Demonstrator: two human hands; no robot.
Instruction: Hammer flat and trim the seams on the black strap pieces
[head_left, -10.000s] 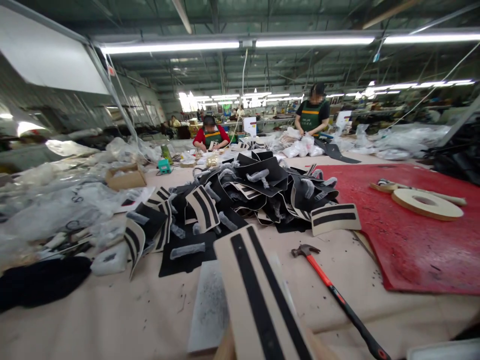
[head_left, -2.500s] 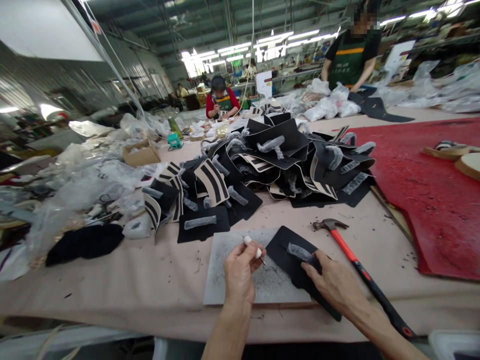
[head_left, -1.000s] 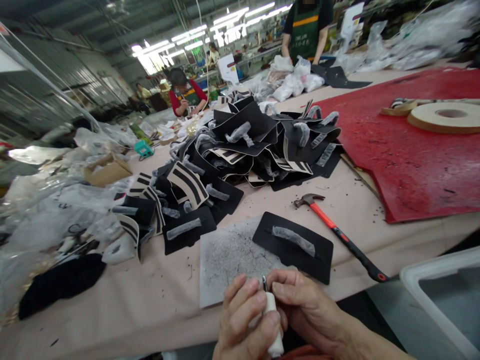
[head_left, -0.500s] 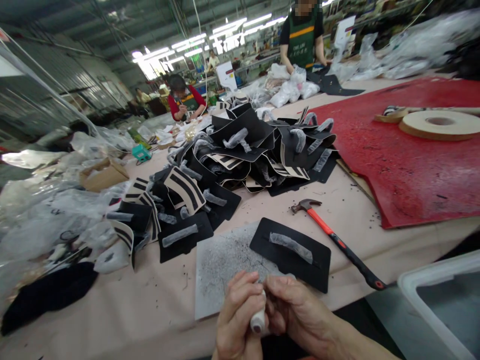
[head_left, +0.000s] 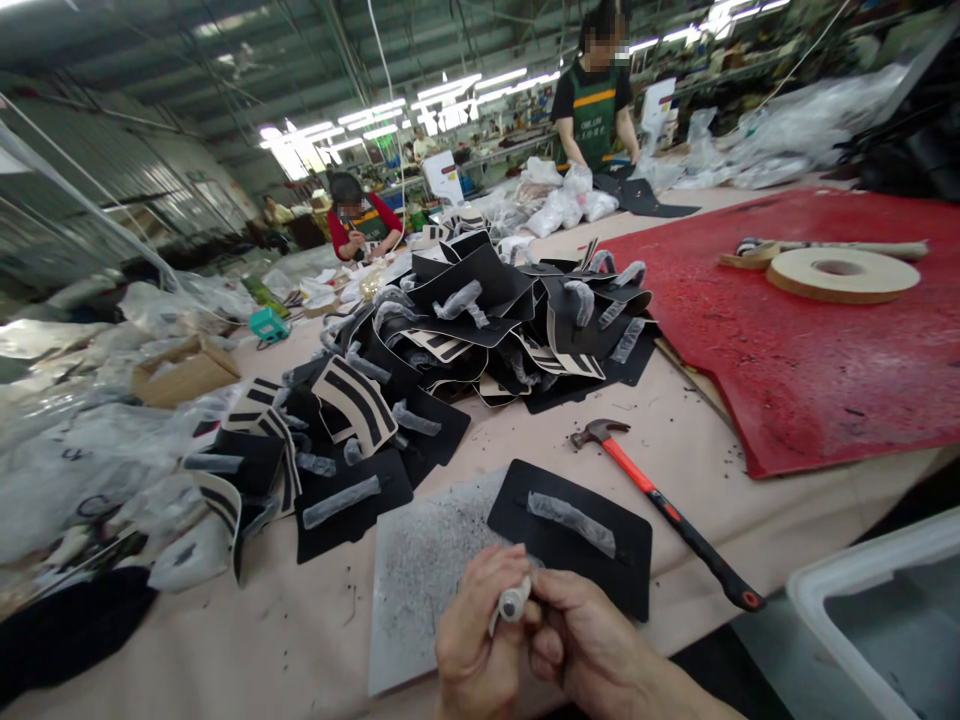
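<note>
Close in front of me, my left hand (head_left: 476,635) is wrapped around a white rod-like thing (head_left: 513,603) with a rounded grey end pointing up at me. My right hand (head_left: 589,635) pinches at the same thing from the right, its fingertips meeting the left hand's. What kind of thing it is, and its far end, cannot be made out. Just beyond the hands a black panel (head_left: 514,500) with a plastic-wrapped handle (head_left: 571,522) rests partly on a speckled grey-white board (head_left: 416,560). Right of that panel lies a claw hammer (head_left: 667,510) with an orange and black handle.
Black panels with wrapped handles (head_left: 480,330) are heaped mid-table. A red mat (head_left: 817,400) bearing a tape roll (head_left: 877,278) lies right, above a white-rimmed bin (head_left: 806,600). Plastic bags and a cardboard box (head_left: 187,375) stand left. Two people in aprons work across the table.
The view has shifted, so the table items sit slightly lower and further left. Both hands keep their hold; the white thing's rounded end has tipped upward.
</note>
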